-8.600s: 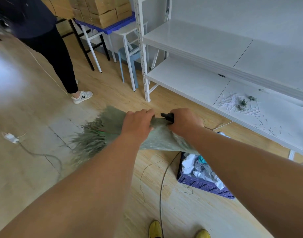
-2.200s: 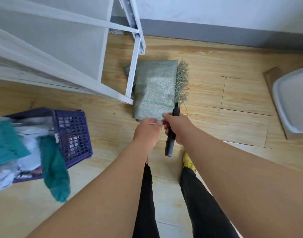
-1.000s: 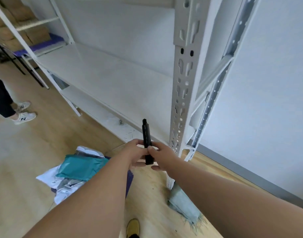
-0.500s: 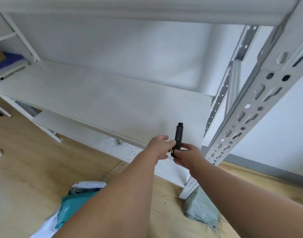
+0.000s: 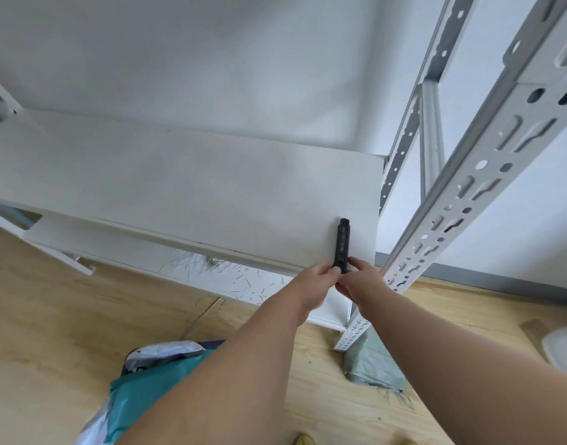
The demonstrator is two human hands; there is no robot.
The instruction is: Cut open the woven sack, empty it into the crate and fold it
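Crate point(image 5: 211, 343) (beneath parcels) mostly hidden

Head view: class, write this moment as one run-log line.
hands: left hand and right hand both hold black cutter upright | sack: folded green sack on floor by rack post | crate: filled, lower left

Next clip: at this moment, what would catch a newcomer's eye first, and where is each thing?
In the middle, both hands meet on a black cutter that stands upright against the white shelf board: the left hand and the right hand hold its lower end. At the lower right, the folded green woven sack lies on the wooden floor by the foot of the rack post. At the bottom left, teal and white parcels are heaped in the crate.
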